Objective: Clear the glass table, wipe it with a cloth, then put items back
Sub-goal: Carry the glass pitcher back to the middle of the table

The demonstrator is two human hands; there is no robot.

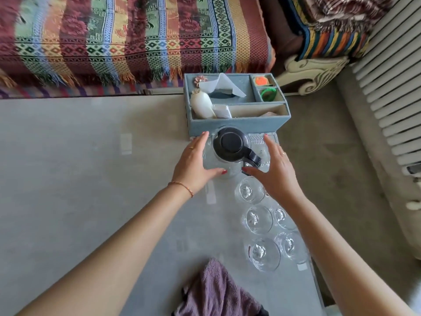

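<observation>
Purple cloth (218, 290) at 6 o'clock, unheld. Left hand (193, 163), right hand (273, 169) spread open flanking jug (232, 149) at 12 o'clock, likely steadying tray (264, 142).

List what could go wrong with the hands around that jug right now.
1. The right hand and forearm hang right above the empty glasses; a careless sweep could knock one over.
2. The jug sits on a clear tray butted against the blue organizer box; a sliding tray might shove the box.
3. The left hand only cups the clear glass body, so a lift might slip.
</observation>
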